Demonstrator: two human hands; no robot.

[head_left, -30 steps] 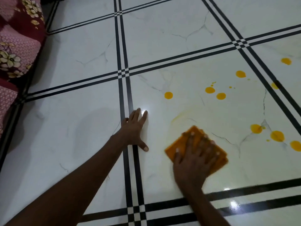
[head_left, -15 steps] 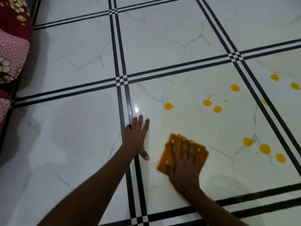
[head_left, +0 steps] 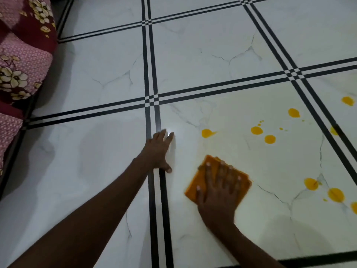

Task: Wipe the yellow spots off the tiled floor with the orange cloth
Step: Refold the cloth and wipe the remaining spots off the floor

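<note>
While the right hand [head_left: 218, 192] lies flat with fingers spread on the orange cloth [head_left: 217, 177], pressing it to the tiled floor [head_left: 202, 55] rather than gripping it, the cloth has slid back toward the black double line that runs past the left hand [head_left: 159, 149], and its near corner has turned: a second ago it sat further out on this tile and more square to the view. That sweep has left the patch around the cloth free of solid spots, with only a faint yellowish film on the white, so the stretch of tile nearest the person looks close to done. The left hand has not moved from its place; it is open, palm down, fingers straight, braced across the same black line as a prop for the body. The yellow spots [head_left: 257, 130] that remain all lie away from the cloth: one smeared drop just beyond it toward the far edge of the tile, a cluster further along toward the far right corner, and a larger group by the right edge, some past the line on the next tile. My judgement is that most of the wiping is yet to come, and the cloth must next travel outward to the nearest drop.
</note>
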